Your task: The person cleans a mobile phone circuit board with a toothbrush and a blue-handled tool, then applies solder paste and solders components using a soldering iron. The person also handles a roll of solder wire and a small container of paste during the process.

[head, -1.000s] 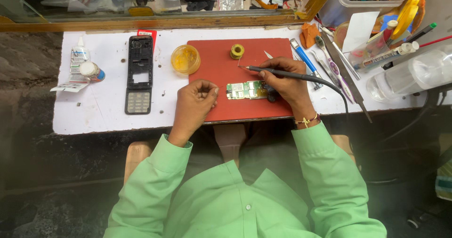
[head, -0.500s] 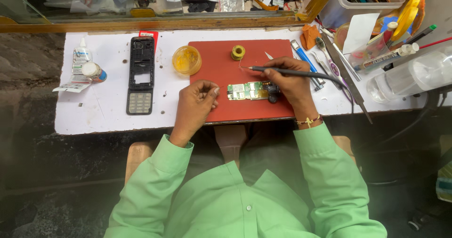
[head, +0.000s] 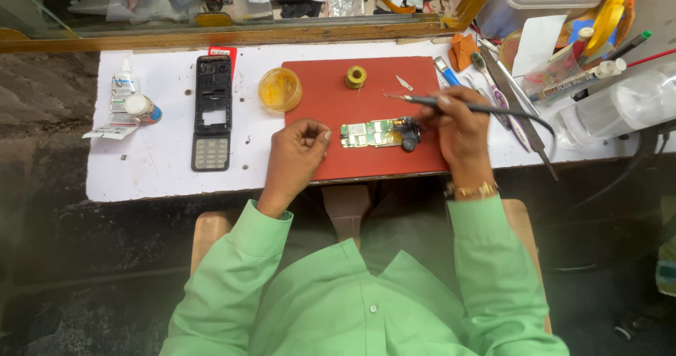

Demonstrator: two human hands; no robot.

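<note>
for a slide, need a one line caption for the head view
Right hand holds a soldering iron above a circuit board on a red mat; left hand rests beside.

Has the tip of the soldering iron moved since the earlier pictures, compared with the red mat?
Yes. The soldering iron, held in the right hand, now has its tip lifted slightly further from the circuit board, toward the far edge of the red mat.

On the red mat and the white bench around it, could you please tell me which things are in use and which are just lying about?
In use:
circuit board
soldering iron, in right hand
left hand, beside board
red mat

Lying about:
phone housing
yellow tub
solder reel
glue tube
</note>
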